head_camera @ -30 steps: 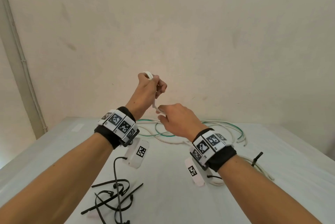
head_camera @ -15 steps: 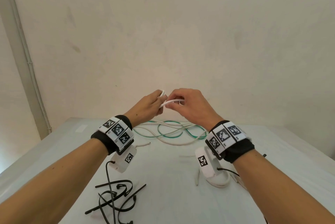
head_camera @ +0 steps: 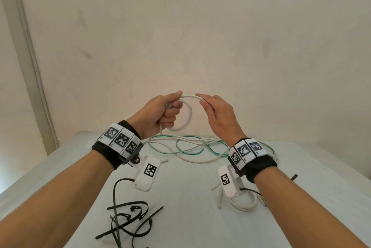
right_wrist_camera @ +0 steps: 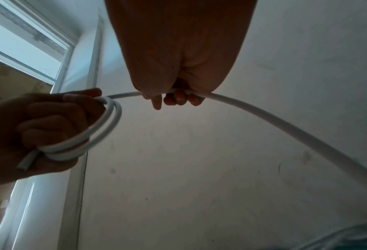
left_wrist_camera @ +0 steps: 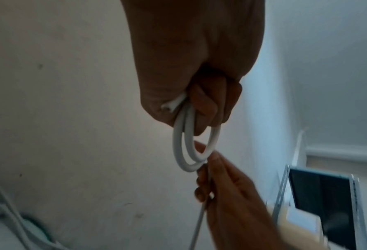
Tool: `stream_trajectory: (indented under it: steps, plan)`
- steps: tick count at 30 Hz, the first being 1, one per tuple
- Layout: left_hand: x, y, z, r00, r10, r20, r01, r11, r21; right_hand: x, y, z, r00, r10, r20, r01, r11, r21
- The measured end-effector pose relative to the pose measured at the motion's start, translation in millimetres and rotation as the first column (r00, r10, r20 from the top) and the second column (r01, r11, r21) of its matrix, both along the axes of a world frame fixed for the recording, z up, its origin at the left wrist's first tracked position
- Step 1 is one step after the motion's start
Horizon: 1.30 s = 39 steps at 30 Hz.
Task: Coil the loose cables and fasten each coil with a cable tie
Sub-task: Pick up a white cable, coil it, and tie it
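A white cable [head_camera: 188,115] is wound in two small loops that my left hand [head_camera: 164,111] grips in its fist above the table; the cut end [right_wrist_camera: 25,163] sticks out below the fist. My right hand [head_camera: 216,111] holds the same cable [right_wrist_camera: 263,115] just right of the coil, fingers curled over it, and the free length trails down to the right. In the left wrist view the white loops [left_wrist_camera: 182,148] hang from my left hand's fingers [left_wrist_camera: 208,101] and meet the right hand's fingertips [left_wrist_camera: 215,156]. Black cable ties [head_camera: 128,219] lie at the table's near left.
Loose white and green cables [head_camera: 190,147] lie tangled at the far middle of the white table [head_camera: 190,217]. A finished white coil [head_camera: 244,204] lies under my right wrist, and a black tie end [head_camera: 293,177] lies to its right. A plain wall stands close behind.
Both hands have moved apart a little and risen. The left hand now holds two wound loops, where earlier it pinched only a cable end beside the right hand.
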State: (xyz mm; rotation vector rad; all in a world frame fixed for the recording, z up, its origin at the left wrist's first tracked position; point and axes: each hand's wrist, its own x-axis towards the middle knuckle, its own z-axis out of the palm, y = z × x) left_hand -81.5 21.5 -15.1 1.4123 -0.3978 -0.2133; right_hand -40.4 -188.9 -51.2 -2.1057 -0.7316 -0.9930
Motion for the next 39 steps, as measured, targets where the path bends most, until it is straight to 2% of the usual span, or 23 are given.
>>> stream_trajectory:
  steps: [3,6,8,11,15,17,20,21,23,26,30,32,34,37,39]
  plan:
    - [2,3,1,0.995,-0.059,-0.075,0.044,0.981,-0.19,2,7,-14,1.0,-0.025,-0.017,0.025,1.0,-0.001]
    - [6,0,2,0.997,-0.049,-0.057,0.031,0.958,-0.284,2,15,-27,0.984,-0.001,-0.176,0.003,1.0,0.011]
    - [9,-3,3,0.999,-0.029,-0.015,0.023,0.943,-0.332,0,21,-33,0.945,0.006,-0.328,-0.009,1.0,-0.006]
    - [13,-6,8,1.0,0.007,0.021,0.002,0.923,-0.384,-3,30,-40,0.836,0.001,-0.549,-0.048,0.996,-0.071]
    - [15,-11,6,0.973,0.148,0.179,-0.098,0.96,-0.264,-12,39,-44,0.736,-0.001,-0.677,-0.149,0.975,-0.163]
    - [17,-13,1,0.939,0.169,0.299,-0.134,0.982,-0.135,-19,45,-42,0.669,0.031,-0.743,-0.211,0.966,-0.15]
    - [21,-13,-9,0.867,0.166,0.47,-0.249,0.961,0.122,-23,50,-31,0.641,0.087,-0.762,-0.251,0.963,-0.101]
    - [24,-11,-13,0.849,0.153,0.506,-0.282,0.941,0.188,-23,50,-27,0.612,0.129,-0.78,-0.257,0.966,-0.041]
    - [26,-8,-21,0.839,0.119,0.531,-0.315,0.902,0.294,-27,47,-20,0.458,0.327,-0.827,-0.259,0.938,0.228]
    - [27,-3,-28,0.842,0.097,0.531,-0.355,0.84,0.41,-34,36,-7,0.247,0.633,-0.734,-0.236,0.774,0.587]
    - [22,-5,-30,0.837,0.134,0.53,-0.414,0.789,0.454,-34,22,5,0.077,0.837,-0.542,-0.123,0.547,0.828]
    - [20,-8,-30,0.854,0.125,0.505,-0.388,0.799,0.46,-35,18,6,0.064,0.874,-0.481,-0.097,0.485,0.869]
    - [18,-12,-30,0.875,0.107,0.472,-0.35,0.814,0.464,-38,16,7,0.093,0.879,-0.468,-0.126,0.476,0.87]
    - [11,-18,-29,0.921,0.083,0.382,-0.245,0.885,0.397,-40,18,10,0.186,0.861,-0.473,-0.187,0.503,0.844]
    - [8,-21,-29,0.926,0.093,0.367,-0.233,0.904,0.359,-39,20,12,0.252,0.849,-0.465,-0.228,0.519,0.823]
